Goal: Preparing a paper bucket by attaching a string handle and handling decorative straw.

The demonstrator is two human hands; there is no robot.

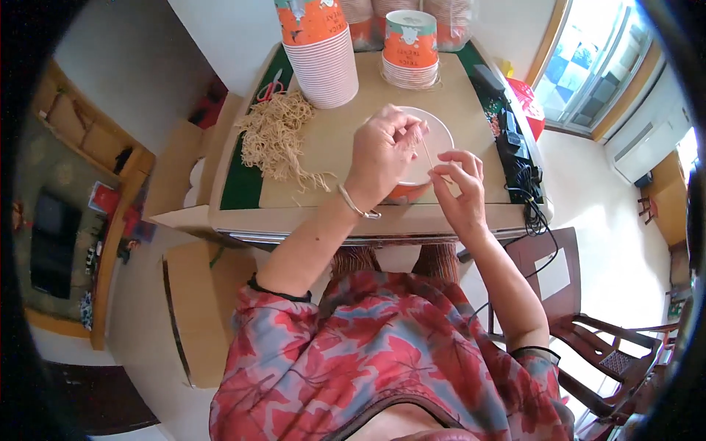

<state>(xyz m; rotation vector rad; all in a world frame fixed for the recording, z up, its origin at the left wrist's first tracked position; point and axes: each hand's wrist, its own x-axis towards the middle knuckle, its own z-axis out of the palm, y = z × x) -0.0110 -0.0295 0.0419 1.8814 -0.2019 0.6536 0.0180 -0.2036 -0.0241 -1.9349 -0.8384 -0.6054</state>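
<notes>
My left hand (384, 151), with a bracelet on its wrist, is closed in a pinch over a white-lined orange paper bucket (440, 132). A thin beige string (427, 152) runs from its fingertips down to my right hand (463, 189). The right thumb and forefinger pinch the string's lower end, while the other fingers curl loosely. Below my hands the bucket stands mouth up near the table's front edge, partly hidden by them. Left of it lies a tangled heap of beige strings (276, 136), a few trailing toward my left wrist.
A tall stack of paper buckets (321, 70) stands behind the heap, beside red-handled scissors (271, 88). Farther back is an upside-down stack (409, 48) with bagged buckets behind. Black cables (526, 184) hang over the right edge. Cardboard boxes (198, 316) and a wooden chair (618, 360) flank the table.
</notes>
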